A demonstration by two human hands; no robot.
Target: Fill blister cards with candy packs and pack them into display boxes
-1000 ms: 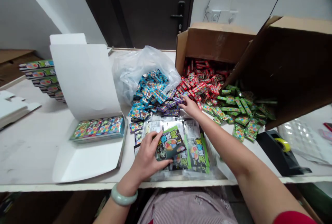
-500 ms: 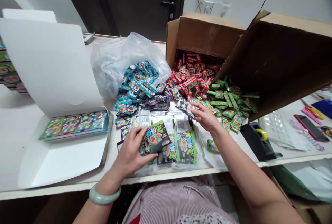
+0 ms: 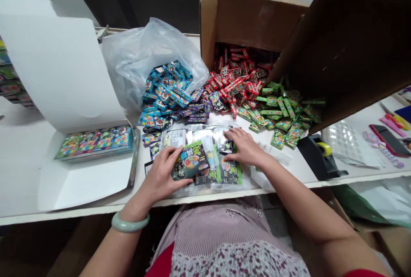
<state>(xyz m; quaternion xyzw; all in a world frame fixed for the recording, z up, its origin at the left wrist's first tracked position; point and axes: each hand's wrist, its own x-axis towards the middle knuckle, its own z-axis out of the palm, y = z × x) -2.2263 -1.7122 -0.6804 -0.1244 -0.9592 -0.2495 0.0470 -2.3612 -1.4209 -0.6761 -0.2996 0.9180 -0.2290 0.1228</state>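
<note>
My left hand (image 3: 163,172) is closed on a black-and-green printed card (image 3: 192,161), thumb along its lower edge, fingers at its upper left. Beneath and beside it lie flat clear packets with the same print (image 3: 229,170), overlapping along the table's front. My right hand (image 3: 245,146) is over the rightmost packet, with a small purple box (image 3: 226,146) between its thumb and fingers. The box seems to rest on the packet; its right side is hidden by the hand. Behind the packets is a heap of small purple boxes (image 3: 196,112).
Blue boxes (image 3: 170,88) spill from a clear plastic bag (image 3: 128,58). Red boxes (image 3: 236,84) and green boxes (image 3: 282,114) spill from a cardboard carton (image 3: 253,20). An open white display box (image 3: 77,67) holds a row of small boxes at left. A tape dispenser (image 3: 321,157) stands right.
My right hand has brought the small purple box from the heap down toward me, onto the rightmost packet. My left hand keeps the card in about the same place. The view has tilted down.
</note>
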